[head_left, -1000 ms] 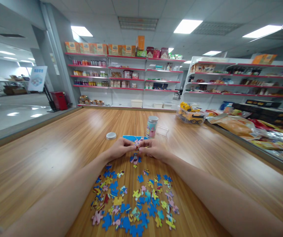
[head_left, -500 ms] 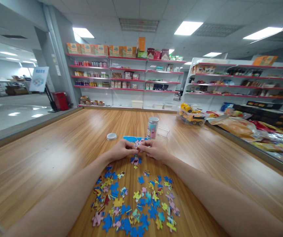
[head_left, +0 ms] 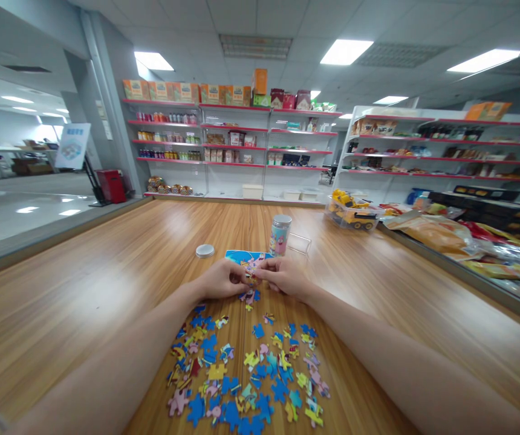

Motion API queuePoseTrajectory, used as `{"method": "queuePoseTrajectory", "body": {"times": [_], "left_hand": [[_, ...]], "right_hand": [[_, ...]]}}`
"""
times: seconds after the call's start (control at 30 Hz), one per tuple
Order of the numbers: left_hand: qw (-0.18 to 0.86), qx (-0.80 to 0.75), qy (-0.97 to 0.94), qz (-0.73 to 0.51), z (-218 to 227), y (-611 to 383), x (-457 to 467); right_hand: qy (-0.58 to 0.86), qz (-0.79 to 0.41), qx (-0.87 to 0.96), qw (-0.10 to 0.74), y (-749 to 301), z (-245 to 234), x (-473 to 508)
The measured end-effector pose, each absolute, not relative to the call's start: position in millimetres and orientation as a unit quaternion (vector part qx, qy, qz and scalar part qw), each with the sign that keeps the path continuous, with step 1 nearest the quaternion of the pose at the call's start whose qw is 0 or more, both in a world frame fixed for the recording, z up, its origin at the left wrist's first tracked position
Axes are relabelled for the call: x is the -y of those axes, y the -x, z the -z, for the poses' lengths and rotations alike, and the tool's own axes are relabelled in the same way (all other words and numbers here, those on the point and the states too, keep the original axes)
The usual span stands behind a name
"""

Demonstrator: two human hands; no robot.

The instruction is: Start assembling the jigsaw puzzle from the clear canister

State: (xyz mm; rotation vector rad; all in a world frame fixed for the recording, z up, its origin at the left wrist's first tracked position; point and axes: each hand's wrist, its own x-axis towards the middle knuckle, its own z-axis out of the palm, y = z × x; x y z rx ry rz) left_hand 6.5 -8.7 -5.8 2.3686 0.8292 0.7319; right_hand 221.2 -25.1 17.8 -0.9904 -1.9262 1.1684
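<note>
Delicately, the right hand [head_left: 287, 278] pinched a small, many-coloured jigsaw piece [head_left: 251, 280] between thumb and forefinger, over the wood-grained brown tabletop [head_left: 151, 254]. The left hand [head_left: 219, 280] curled beside it, fingertips down by a knobbly-edged blue-and-pink puzzle cluster [head_left: 251, 296]; whether it gripped anything could not be told. Nearer the person, flat, lobed loose puzzle pieces [head_left: 232, 414] in blue, yellow and pink lay scattered between the forearms. Just beyond the hands lay a glossy blue picture sheet [head_left: 235, 255], partly covered by them, and near it an upright cartoon-printed cylindrical can [head_left: 280, 237] with a silvery top. Left of the sheet sat a round silvery lid [head_left: 204, 250]. Farther off, lettering on the orange cardboard boxes [head_left: 186, 92] and the pale-blue signboard [head_left: 72, 146] was too blurred to read.
</note>
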Motion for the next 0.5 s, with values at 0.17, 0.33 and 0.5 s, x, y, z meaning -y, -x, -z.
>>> {"method": "queuePoseTrajectory", "body": {"times": [0.17, 0.33, 0.5], "left_hand": [[0.241, -0.313, -0.877, -0.274, 6.2, -5.8, 8.5], [0.250, -0.327, -0.871, -0.269, 3.7, -7.9, 11.5], [0.251, -0.333, -0.869, -0.265, 2.9, -9.4, 11.9]], "right_hand": [[0.354, -0.442, 0.758, 0.324, -225.5, -14.4, 22.3], [0.306, -0.425, 0.819, 0.234, -232.3, -12.2, 19.1], [0.293, -0.388, 0.849, 0.207, -232.9, -11.8, 20.4]]}}
